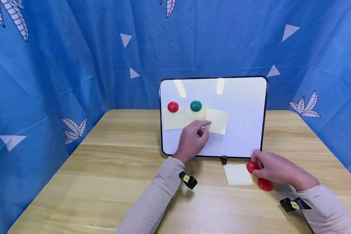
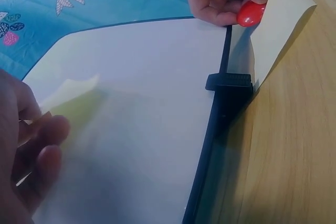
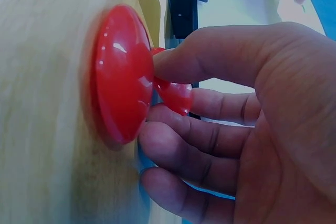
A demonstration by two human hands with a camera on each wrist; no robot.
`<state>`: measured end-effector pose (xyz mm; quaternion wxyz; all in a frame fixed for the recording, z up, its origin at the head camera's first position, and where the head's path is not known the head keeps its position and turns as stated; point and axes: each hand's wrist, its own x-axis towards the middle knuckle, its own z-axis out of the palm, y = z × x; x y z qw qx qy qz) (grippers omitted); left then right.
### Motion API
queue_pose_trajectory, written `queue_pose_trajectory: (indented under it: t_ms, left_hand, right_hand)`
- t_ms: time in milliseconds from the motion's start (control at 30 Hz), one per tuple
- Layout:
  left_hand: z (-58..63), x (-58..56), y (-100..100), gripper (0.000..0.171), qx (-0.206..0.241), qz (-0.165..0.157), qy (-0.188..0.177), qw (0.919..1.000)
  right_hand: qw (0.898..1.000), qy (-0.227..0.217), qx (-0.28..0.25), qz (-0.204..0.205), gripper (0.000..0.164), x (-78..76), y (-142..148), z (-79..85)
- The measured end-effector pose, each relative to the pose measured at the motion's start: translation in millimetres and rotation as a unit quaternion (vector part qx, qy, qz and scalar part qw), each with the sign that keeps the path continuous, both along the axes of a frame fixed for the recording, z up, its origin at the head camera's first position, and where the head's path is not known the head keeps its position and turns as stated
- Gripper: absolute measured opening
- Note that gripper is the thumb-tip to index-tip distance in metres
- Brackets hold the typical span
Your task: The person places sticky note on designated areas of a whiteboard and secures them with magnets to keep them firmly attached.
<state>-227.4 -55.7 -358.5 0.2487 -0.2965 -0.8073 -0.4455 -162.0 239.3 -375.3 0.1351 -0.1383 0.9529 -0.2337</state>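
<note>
On the whiteboard (image 1: 245,113) a pale yellow sticky note (image 1: 217,122) lies slightly tilted, and my left hand (image 1: 193,138) pinches its left edge between thumb and finger. My right hand (image 1: 275,167), low by the board's bottom right corner, pinches a round red magnet (image 1: 253,167) between thumb and fingers. In the right wrist view that held magnet (image 3: 176,95) is partly hidden behind the thumb. A second red magnet (image 1: 265,184) lies on the table just under the right hand. Another sticky note (image 1: 238,175) rests on the table, its edge curling up in the left wrist view.
Two more notes hang at the board's left, one under a red magnet (image 1: 173,107), the other under a green magnet (image 1: 196,106). A black foot (image 1: 224,160) supports the board's lower edge. Blue patterned cloth (image 1: 216,39) surrounds the wooden table (image 1: 105,182).
</note>
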Motion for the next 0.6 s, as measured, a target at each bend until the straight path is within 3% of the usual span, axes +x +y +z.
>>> queue_pose_trajectory:
  t_ms: [233,600]
  left_hand:
    - [1.2,2.0,1.9,0.038,-0.048,0.005,0.006,0.9988]
    - [4.1,0.3,0.6,0.041,-0.074,-0.020,-0.023,0.9968]
  right_hand:
    - [1.000,-0.001,-0.001,-0.002,0.042,-0.5,0.8,1.1]
    - [1.000,-0.001,-0.002,-0.004,0.043,-0.2,0.6,1.2]
